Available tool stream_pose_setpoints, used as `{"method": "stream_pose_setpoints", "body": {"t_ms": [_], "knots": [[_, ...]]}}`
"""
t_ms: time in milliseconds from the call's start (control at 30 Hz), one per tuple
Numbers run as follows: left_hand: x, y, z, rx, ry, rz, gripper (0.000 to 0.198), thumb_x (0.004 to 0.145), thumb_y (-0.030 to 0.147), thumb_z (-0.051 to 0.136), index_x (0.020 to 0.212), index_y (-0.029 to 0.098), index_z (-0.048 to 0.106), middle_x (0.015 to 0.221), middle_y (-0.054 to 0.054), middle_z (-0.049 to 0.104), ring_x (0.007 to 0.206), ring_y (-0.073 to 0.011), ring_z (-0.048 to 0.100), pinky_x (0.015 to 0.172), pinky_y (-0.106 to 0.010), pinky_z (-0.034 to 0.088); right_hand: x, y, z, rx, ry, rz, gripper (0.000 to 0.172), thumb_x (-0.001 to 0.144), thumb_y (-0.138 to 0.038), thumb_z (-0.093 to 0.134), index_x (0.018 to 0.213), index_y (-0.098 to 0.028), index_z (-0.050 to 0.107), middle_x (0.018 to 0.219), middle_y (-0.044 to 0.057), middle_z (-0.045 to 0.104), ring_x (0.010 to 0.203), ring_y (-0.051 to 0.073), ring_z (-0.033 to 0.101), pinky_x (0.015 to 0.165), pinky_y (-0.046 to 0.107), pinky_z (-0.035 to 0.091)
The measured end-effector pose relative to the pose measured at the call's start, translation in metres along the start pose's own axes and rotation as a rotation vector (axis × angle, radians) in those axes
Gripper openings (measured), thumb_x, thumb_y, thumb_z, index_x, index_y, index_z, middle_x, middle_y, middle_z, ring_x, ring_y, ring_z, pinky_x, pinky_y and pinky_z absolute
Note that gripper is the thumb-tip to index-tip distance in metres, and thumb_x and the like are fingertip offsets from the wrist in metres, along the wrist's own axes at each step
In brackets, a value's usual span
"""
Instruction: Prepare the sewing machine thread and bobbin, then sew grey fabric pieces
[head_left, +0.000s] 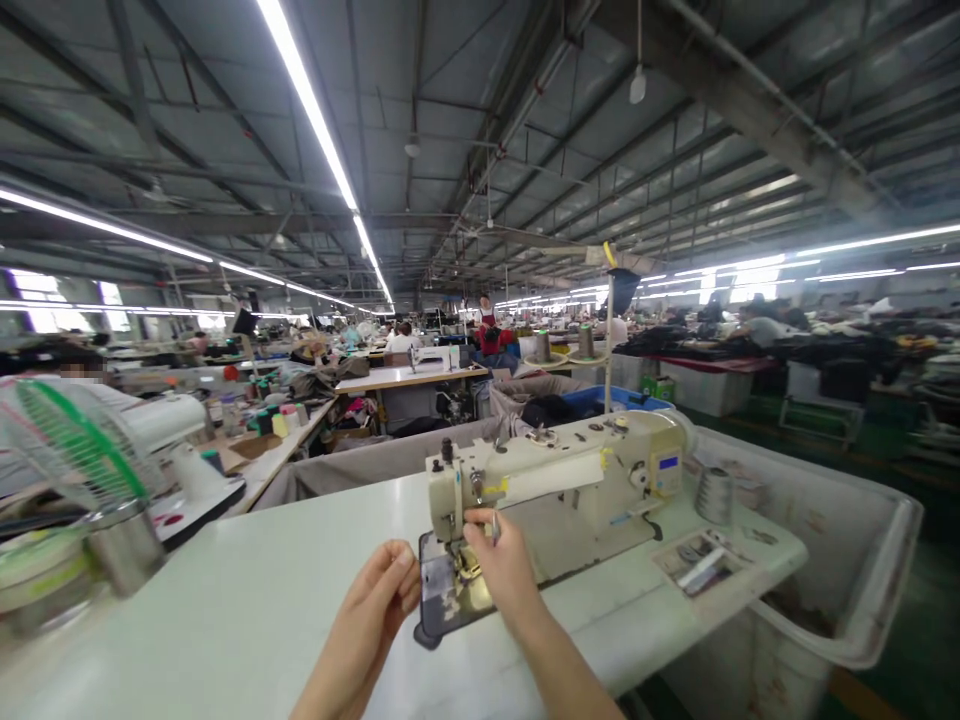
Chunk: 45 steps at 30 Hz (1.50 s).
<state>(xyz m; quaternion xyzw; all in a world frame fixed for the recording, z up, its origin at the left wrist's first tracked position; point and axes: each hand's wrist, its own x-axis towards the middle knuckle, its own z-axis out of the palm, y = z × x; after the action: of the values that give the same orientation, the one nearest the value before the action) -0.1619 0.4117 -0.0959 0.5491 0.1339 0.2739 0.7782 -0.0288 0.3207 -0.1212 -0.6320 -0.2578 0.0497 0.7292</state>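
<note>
A cream sewing machine (570, 470) stands on a white work table (247, 590). My right hand (501, 562) is up at the needle end of the machine head, fingers pinched together close to the needle bar and presser foot; what they pinch is too small to see. My left hand (379, 598) hovers just left of the metal needle plate (442, 600), fingers curled inward and close together, with nothing visible in them.
A small fan (75, 455) and a metal cup (127, 550) stand at the table's left end. A thread cone (714, 495) sits right of the machine, beside a large white bin (862, 560). More sewing stations and people fill the hall behind.
</note>
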Motion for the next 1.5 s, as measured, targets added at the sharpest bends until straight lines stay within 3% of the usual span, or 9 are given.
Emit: {"method": "stream_pose_setpoints", "body": {"t_ms": [167,333,600,800,933,1067,1167,1333,1500], "knots": [[-0.020,-0.031,-0.002,0.057,-0.040,-0.065,0.045,0.069,0.055,0.076,0.070,0.018,0.050,0.060,0.006,0.037,0.054,-0.0085,0.031,0.053,-0.023,0.027,-0.025,-0.002,0.007,0.055,-0.108,0.081,0.037,0.081,-0.052,0.058,0.073,-0.016,0.064,0.073,0.008,0.068,0.059,0.014,0.055,0.056,0.026,0.044],[-0.064,-0.070,-0.005,0.099,-0.182,-0.238,0.043,0.077,0.055,0.068,0.073,0.019,0.047,0.058,0.006,0.038,0.050,-0.0074,0.031,0.050,-0.023,0.022,-0.062,-0.003,0.002,0.400,-0.300,0.361,0.043,0.079,-0.053,0.062,0.101,-0.017,0.056,0.070,0.000,0.064,0.035,0.002,0.020,0.034,0.019,0.011],[-0.120,-0.116,-0.038,0.275,-0.276,-0.493,0.043,0.075,0.058,0.066,0.075,0.020,0.047,0.054,0.007,0.046,0.044,-0.0076,0.037,0.045,-0.022,0.025,-0.126,0.043,-0.018,0.190,-0.439,0.423,0.036,0.083,-0.052,0.056,0.089,-0.017,0.061,0.049,-0.008,0.035,0.040,0.006,0.022,0.038,0.019,0.017],[-0.118,-0.108,-0.028,0.157,-0.250,-0.566,0.036,0.077,0.049,0.067,0.078,0.019,0.048,0.055,0.004,0.053,0.045,-0.0073,0.042,0.047,-0.020,0.024,-0.094,0.055,-0.002,-0.004,-0.285,0.246,0.038,0.083,-0.051,0.055,0.098,-0.018,0.067,0.084,0.005,0.067,0.058,0.012,0.049,0.049,0.023,0.036],[-0.124,-0.113,-0.019,-0.031,-0.243,-0.639,0.038,0.073,0.047,0.073,0.077,0.018,0.048,0.055,0.004,0.052,0.044,-0.0061,0.040,0.044,-0.019,0.023,-0.064,0.038,0.020,0.098,-0.279,0.329,0.049,0.078,-0.050,0.063,0.117,-0.021,0.061,0.101,0.006,0.066,0.054,0.008,0.044,0.044,0.021,0.030],[-0.132,-0.111,-0.025,-0.223,-0.099,-0.614,0.035,0.073,0.042,0.077,0.074,0.018,0.052,0.061,0.003,0.052,0.048,-0.0063,0.044,0.043,-0.017,0.028,-0.060,0.026,0.027,0.467,-0.443,0.514,0.048,0.071,-0.051,0.072,0.103,-0.018,0.061,0.076,-0.002,0.059,0.043,0.002,0.020,0.037,0.018,0.012],[-0.139,-0.092,-0.041,-0.212,0.031,-0.571,0.027,0.073,0.041,0.077,0.081,0.020,0.062,0.091,-0.005,0.065,0.067,-0.0130,0.060,0.037,-0.016,0.027,-0.068,0.026,0.016,0.637,-0.312,0.590,0.046,0.067,-0.056,0.075,0.084,-0.017,0.058,0.054,-0.010,0.037,0.041,0.002,0.013,0.037,0.018,0.008],[-0.141,-0.049,-0.084,0.089,0.214,-0.485,0.048,0.072,0.054,0.071,0.109,0.024,0.070,0.137,-0.010,0.056,0.109,-0.0310,0.062,0.041,-0.019,0.042,-0.079,0.033,-0.021,0.629,-0.178,0.576,0.047,0.070,-0.059,0.073,0.085,-0.017,0.057,0.051,-0.011,0.031,0.040,0.003,0.013,0.035,0.018,0.010],[-0.119,-0.023,-0.107,0.997,0.353,-0.048,0.037,0.071,0.057,0.068,0.077,0.021,0.073,0.089,-0.006,0.071,0.086,-0.0251,0.065,0.078,-0.035,0.054,-0.088,0.031,-0.044,0.396,-0.307,0.552,0.045,0.077,-0.057,0.067,0.091,-0.015,0.062,0.050,-0.010,0.033,0.039,0.003,0.017,0.037,0.020,0.013]]}}
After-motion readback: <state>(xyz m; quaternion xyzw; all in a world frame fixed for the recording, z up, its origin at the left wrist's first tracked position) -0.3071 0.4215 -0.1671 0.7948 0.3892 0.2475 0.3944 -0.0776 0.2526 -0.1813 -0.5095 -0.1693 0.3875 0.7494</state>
